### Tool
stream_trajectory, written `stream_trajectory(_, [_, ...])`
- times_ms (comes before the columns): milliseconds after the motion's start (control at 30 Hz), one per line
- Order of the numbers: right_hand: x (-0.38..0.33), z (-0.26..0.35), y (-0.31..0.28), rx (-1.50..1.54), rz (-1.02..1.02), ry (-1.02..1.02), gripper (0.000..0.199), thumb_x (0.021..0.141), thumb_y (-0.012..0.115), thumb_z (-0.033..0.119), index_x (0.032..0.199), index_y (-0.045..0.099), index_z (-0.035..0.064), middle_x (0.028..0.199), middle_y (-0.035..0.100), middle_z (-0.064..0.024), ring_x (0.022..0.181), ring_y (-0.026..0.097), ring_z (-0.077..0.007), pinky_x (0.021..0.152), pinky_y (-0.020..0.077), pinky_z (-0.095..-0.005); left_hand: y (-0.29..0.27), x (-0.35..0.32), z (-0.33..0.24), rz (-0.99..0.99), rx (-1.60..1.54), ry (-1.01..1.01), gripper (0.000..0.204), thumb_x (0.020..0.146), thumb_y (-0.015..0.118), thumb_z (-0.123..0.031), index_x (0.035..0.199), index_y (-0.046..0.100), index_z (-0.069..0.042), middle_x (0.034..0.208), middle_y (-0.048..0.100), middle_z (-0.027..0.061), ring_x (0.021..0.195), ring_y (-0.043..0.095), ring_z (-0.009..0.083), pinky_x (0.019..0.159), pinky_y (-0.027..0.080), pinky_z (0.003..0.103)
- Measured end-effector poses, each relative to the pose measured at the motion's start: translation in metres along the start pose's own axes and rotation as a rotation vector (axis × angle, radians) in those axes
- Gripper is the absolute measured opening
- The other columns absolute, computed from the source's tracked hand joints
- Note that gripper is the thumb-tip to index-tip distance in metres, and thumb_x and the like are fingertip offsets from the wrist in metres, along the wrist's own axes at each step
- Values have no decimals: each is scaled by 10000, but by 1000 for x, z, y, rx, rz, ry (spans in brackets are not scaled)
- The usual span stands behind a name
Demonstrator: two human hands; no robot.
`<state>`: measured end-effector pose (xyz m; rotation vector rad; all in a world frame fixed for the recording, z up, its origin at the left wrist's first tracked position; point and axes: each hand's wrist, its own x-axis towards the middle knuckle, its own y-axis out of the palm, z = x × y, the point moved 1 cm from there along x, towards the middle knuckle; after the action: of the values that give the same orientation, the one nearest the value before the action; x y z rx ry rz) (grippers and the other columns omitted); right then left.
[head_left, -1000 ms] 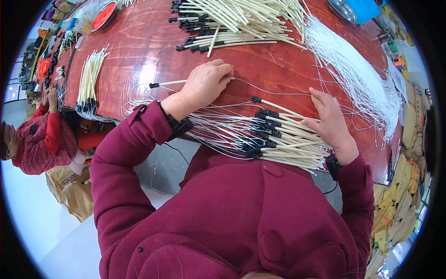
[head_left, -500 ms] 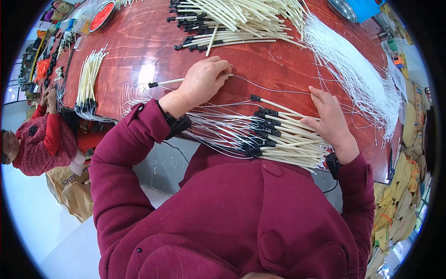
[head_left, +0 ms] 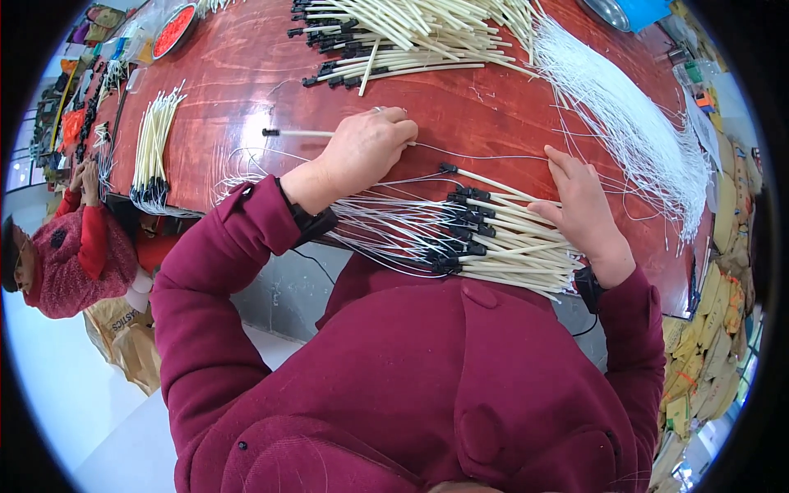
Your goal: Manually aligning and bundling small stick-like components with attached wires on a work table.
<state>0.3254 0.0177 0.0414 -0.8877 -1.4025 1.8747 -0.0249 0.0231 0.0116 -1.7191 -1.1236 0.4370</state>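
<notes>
We see a glossy reddish-brown table point(head_left: 246, 74) with a wood-grain pattern. On it lie cream sleeved pieces with black tips point(head_left: 501, 238) and thin white wires point(head_left: 633, 140). Our sleeves point(head_left: 214, 279) are deep maroon, with a black wristband point(head_left: 306, 220). A round tray point(head_left: 173, 29) holds bright red bits.

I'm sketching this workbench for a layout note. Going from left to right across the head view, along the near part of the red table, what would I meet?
Small bundle of cream sticks → left hand on a single cream stick → pile of black-tipped cream sticks → right hand → sheaf of thin white wires.
</notes>
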Motion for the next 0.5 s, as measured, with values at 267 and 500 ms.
stream_trajectory(267, [-6, 6, 7, -30, -7, 0, 841, 849, 751, 395, 1418, 451, -148, 1510, 449, -238, 1300, 489, -376, 1147, 352, -467, 29, 46, -25, 125, 71, 80, 93, 860, 646, -128, 922, 684, -70, 926, 674, 134, 899, 671, 369, 765, 547, 483])
stream_trajectory(500, [5, 15, -3, 41, 81, -16, 864, 868, 709, 441, 1434, 428, -150, 1533, 416, -245, 1271, 480, -379, 1145, 341, -469, 80, 125, -77, 179, -42, 172, 108, 842, 648, -124, 878, 738, -75, 899, 734, 155, 901, 706, 372, 792, 567, 477])
